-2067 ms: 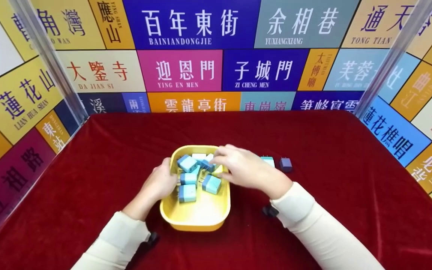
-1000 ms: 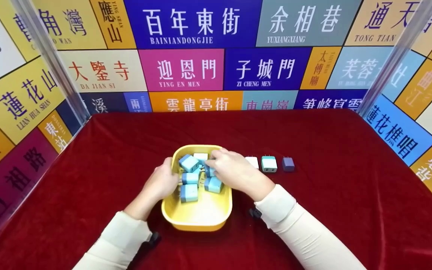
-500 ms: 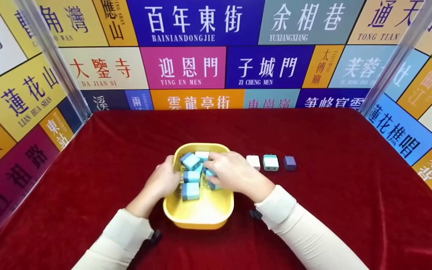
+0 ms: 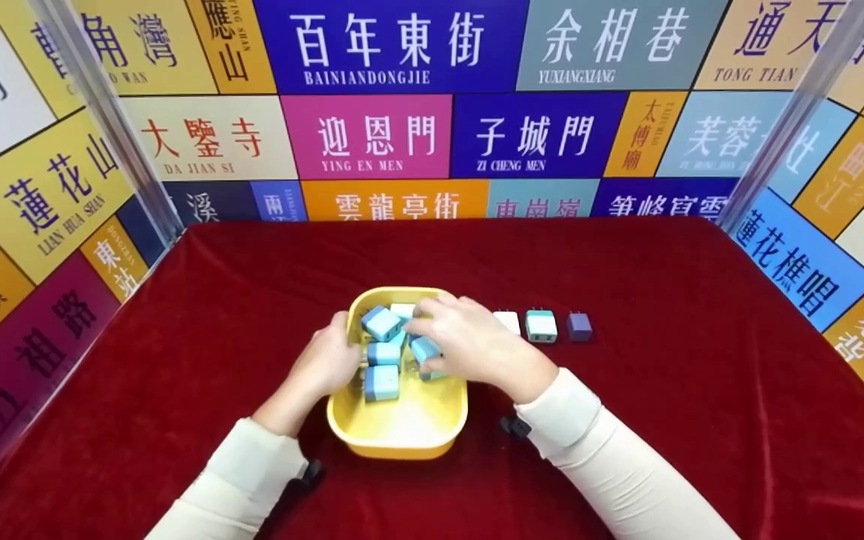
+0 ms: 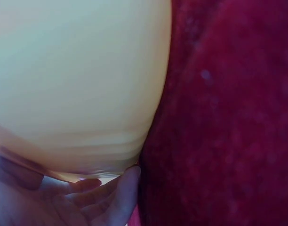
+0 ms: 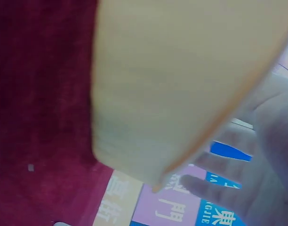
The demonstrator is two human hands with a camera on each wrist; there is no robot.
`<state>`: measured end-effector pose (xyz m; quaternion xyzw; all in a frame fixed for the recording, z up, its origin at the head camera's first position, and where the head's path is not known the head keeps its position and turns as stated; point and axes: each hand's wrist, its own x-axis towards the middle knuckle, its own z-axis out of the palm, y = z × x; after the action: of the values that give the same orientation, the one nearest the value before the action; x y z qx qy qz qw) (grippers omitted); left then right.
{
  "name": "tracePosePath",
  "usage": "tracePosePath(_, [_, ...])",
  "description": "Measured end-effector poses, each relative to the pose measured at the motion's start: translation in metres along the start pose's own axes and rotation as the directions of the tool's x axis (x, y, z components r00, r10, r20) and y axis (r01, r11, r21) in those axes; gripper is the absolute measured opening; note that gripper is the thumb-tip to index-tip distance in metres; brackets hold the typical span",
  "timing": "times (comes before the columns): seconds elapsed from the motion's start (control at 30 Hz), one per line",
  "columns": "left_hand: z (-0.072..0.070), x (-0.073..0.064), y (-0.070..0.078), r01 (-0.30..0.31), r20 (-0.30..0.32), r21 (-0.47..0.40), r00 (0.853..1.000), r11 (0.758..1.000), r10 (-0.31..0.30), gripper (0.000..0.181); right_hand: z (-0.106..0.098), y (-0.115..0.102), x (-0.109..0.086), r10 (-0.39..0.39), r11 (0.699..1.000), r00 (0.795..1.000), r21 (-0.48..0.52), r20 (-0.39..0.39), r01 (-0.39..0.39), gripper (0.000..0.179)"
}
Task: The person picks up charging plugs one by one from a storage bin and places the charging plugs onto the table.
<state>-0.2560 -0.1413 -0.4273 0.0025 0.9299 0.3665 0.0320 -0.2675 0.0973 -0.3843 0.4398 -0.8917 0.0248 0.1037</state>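
Holding a yellow bin of mostly blue plug chargers on a red-draped bench.
The left hand curls its fingers round the bin's left wall; the right hand has parted fingers over the chargers, its grasp unclear. Rightward, three loose chargers lie spaced apart; bright lettered panels surround the bench.

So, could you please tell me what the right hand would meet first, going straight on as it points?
Probably the blue charger nearest the right hand, inside the yellow tub; depth and contact are unclear.
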Motion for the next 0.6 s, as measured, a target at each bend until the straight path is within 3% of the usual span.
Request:
tracePosePath(0.13, [0.0025, -0.0004, -0.0006, 0.007, 0.005, 0.001, 1.0, 1.0, -0.007, 0.059, -0.0016, -0.0021, -0.0014, -0.025, 0.999, 0.997, 0.047, 0.073, 0.022, 0.045])
tracePosePath(0.43, [0.0008, 0.0009, 0.0022, 0.001, -0.004, 0.002, 1.0, 1.0, -0.001, 0.059, -0.0042, -0.0017, -0.0007, 0.041, 0.997, 0.994, 0.056, 0.1, -0.047, 0.035])
tracePosePath(0.6, [-0.0002, -0.0003, 0.0004, 0.008, -0.002, 0.003, 1.0, 1.0, -0.008, 0.059, -0.0013, -0.0046, -0.0006, 0.033, 0.998, 0.996, 0.045, 0.077, -0.037, 0.025])
